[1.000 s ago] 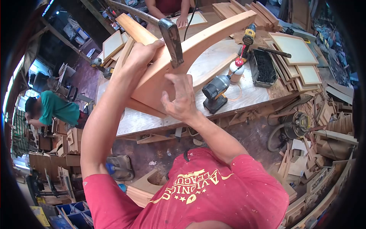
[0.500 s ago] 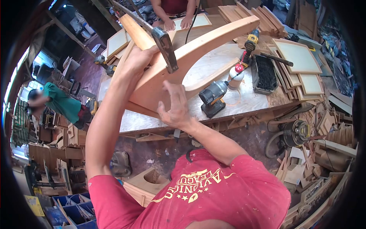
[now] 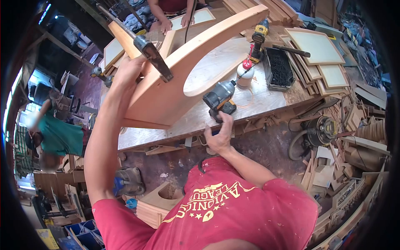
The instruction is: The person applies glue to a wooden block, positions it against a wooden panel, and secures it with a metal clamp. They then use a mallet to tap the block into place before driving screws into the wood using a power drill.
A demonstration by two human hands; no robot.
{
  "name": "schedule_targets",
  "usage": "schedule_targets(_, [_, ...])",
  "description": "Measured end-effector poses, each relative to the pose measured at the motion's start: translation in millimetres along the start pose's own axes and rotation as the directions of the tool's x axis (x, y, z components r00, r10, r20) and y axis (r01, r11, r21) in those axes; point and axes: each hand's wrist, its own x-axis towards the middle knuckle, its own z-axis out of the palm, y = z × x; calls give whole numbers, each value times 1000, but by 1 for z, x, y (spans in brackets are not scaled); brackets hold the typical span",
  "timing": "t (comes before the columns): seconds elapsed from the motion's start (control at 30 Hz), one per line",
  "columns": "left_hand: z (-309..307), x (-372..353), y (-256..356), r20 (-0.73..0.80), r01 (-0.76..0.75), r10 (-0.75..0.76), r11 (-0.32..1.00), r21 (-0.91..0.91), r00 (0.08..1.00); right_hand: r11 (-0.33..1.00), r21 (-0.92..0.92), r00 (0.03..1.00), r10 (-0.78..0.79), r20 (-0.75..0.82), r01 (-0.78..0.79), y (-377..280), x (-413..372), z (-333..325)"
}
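My left hand [image 3: 130, 70] is closed around the upper edge of a curved wooden frame [image 3: 148, 92] that stands on the table. A metal bar clamp [image 3: 153, 56] sits across the wood beside that hand, its jaw on the frame's edge. My right hand [image 3: 220, 135] is at the table's front edge, thumb and fingers apart, fingertips right at the battery base of a cordless impact driver [image 3: 218, 96]. Behind the driver is a white bottle with a red cap [image 3: 245, 74].
A second yellow-and-black drill [image 3: 259, 35] and a black tray of screws [image 3: 280, 68] lie on the worktable [image 3: 266, 98]. Framed panels [image 3: 318, 48] are stacked at right. Across the table are a co-worker's hands [image 3: 177, 23]. Another person in green [image 3: 62, 133] is at left.
My right hand has left the frame's face and moved right and down to the impact driver. My left hand still grips the frame. The view has shifted slightly.
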Motion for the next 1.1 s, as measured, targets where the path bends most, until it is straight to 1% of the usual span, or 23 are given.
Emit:
schedule_targets(0.03, [1,-1,0,-14,4,-4,1000,-4,1000,998,-14,999,53,-12,-53,4,-1,-2])
schedule_targets(0.1, [3,1,0,-44,1,-1,1000,-9,999,995,-80,997,56,-46,-59,12,5,10])
schedule_targets(0.13, [-1,5,-2,-18,-30,30,1000,-1,999,990,-119,996,65,-63,-72,13,6,14])
schedule_targets(0.23, [-2,6,-6,-16,-3,3,999,-47,1000,965,-167,978,186,-95,-200,19,15,36])
schedule_targets(0.27, [0,6,-6,-62,-32,30,999,-37,998,956,-145,964,238,-121,-254,21,18,44])
schedule_targets(0.37, [-3,9,-13,-45,-88,90,994,64,995,953,-155,943,218,-252,-262,24,33,50])
schedule_targets(0.4, [-3,11,-13,-56,-50,52,998,44,997,954,-117,931,235,-279,-276,26,40,52])
schedule_targets(0.47, [-3,9,-12,-45,-44,44,999,7,998,954,-39,908,270,-320,-298,28,48,56])
schedule_targets(0.5, [-2,9,-11,-41,-38,37,999,-11,998,960,-34,908,250,-335,-277,31,50,57])
schedule_targets(0.63, [-1,8,-6,-97,-24,32,996,89,995,982,-40,895,154,-419,-187,42,51,65])
schedule_targets(0.67, [-5,13,-8,-61,-14,19,997,72,998,984,-55,888,127,-443,-168,43,51,64])
schedule_targets(0.73, [-16,24,-11,5,10,-10,999,33,1000,978,69,876,206,-436,-195,34,52,56])
schedule_targets(0.77, [-18,26,-12,-5,26,-26,998,58,1000,969,134,872,246,-423,-208,28,50,53])
schedule_targets(0.83, [-19,29,-10,-30,55,-52,993,106,998,971,171,887,224,-404,-168,47,36,52])
schedule_targets(0.87, [-21,30,-11,-27,42,-40,994,98,999,970,190,893,217,-394,-152,49,30,45])
schedule_targets(0.93, [-22,35,-13,-16,16,-15,997,79,1000,983,151,905,155,-397,-102,40,21,19])
schedule_targets(1.0, [-20,38,-13,26,22,-24,997,71,999,927,327,890,297,-345,-183,63,-14,5])
schedule_targets(1.03, [-22,37,-14,31,28,-30,997,66,999,854,445,879,407,-249,-269,71,-32,-2])
schedule_targets(1.07, [-18,34,-17,43,-42,43,999,-16,998,759,543,849,508,-147,-360,80,-51,-9])
schedule_targets(1.1, [-14,28,-14,4,-83,83,996,-38,997,696,568,834,551,-30,-439,58,-51,-34])
